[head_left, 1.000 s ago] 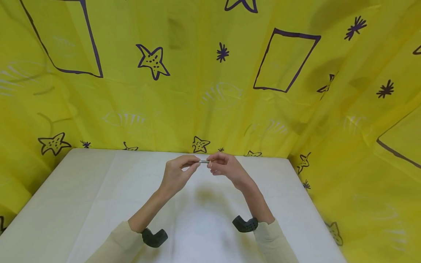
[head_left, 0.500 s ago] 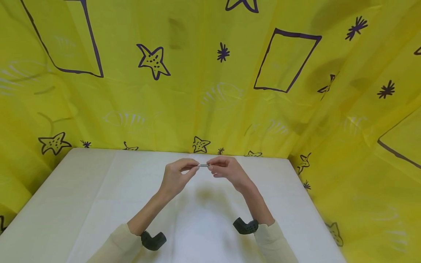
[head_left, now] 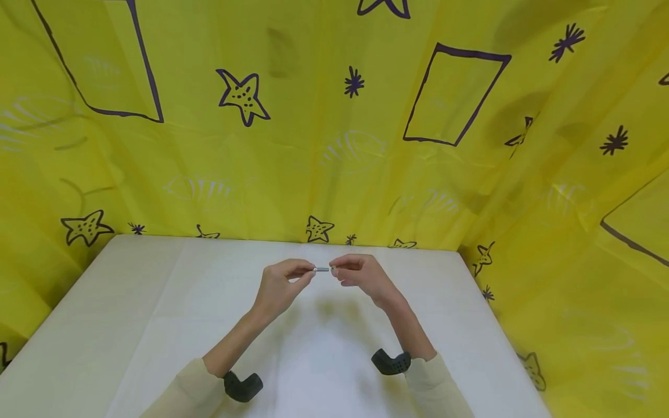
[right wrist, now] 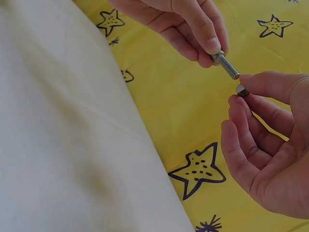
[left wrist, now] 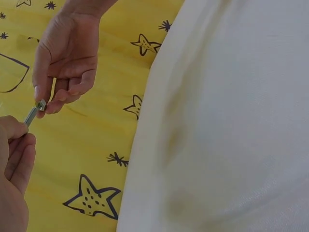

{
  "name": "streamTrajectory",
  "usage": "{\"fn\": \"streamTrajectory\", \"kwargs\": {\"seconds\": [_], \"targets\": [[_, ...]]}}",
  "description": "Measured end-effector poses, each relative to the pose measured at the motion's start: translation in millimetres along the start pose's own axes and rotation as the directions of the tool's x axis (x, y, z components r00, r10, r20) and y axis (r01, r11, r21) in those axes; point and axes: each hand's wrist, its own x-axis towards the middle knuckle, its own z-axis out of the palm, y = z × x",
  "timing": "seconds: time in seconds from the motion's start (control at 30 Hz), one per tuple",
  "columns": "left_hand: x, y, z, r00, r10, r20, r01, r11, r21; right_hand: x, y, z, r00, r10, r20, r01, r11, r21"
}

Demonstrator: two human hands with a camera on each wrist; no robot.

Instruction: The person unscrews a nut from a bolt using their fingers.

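Observation:
My left hand (head_left: 279, 287) pinches a silver bolt (right wrist: 228, 66) at its head end between thumb and fingers, high over the table's far part. The threaded shank points toward my right hand (head_left: 366, 278). Between that hand's thumb and index finger sits a small metal nut (right wrist: 242, 90), its hole showing in the left wrist view. A narrow gap parts the nut from the bolt's free end in the head view. The right hand's other fingers are loosely bent below. The bolt's head is mostly hidden by the left fingertips.
A white-covered table (head_left: 209, 325) lies beneath both hands. Behind it and at the right hangs a yellow curtain (head_left: 292, 174) with drawn stars and frames. Each wrist wears a dark camera mount, the left mount (head_left: 243, 386) and the right mount (head_left: 391, 362).
Both hands have come down slightly, nearer the person. The nut has come away from the bolt's tip, leaving a small gap, and more of the shank's end shows.

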Motion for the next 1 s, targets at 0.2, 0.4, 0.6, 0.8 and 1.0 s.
{"fn": "streamTrajectory", "kwargs": {"seconds": [0.2, 0.4, 0.6, 0.8, 1.0], "targets": [[-5.4, -6.7, 3.8, 0.999, -0.050, 0.017, 0.050, 0.999, 0.004, 1, 9, 0.8, 0.999, 0.041, -0.015, -0.041, 0.999, -0.005], [-9.7, -10.5, 6.9, 0.996, -0.087, 0.029, 0.086, 0.996, 0.014, 4, 20, 1.4, 0.999, 0.041, -0.014, -0.041, 0.999, -0.031], [-12.8, -14.5, 8.8, 0.989, -0.146, 0.036, 0.146, 0.989, 0.006, 5, 28, 3.1, 0.999, 0.048, -0.005, -0.048, 0.997, -0.055], [-18.7, -21.5, 11.9, 0.980, -0.197, 0.041, 0.196, 0.980, 0.018, 4, 36, 4.5, 0.998, 0.065, -0.006, -0.065, 0.995, -0.075], [-24.1, -26.8, 14.5, 0.971, -0.236, 0.047, 0.233, 0.971, 0.050, 5, 43, 4.9, 0.998, 0.068, -0.008, -0.068, 0.993, -0.097]]}}
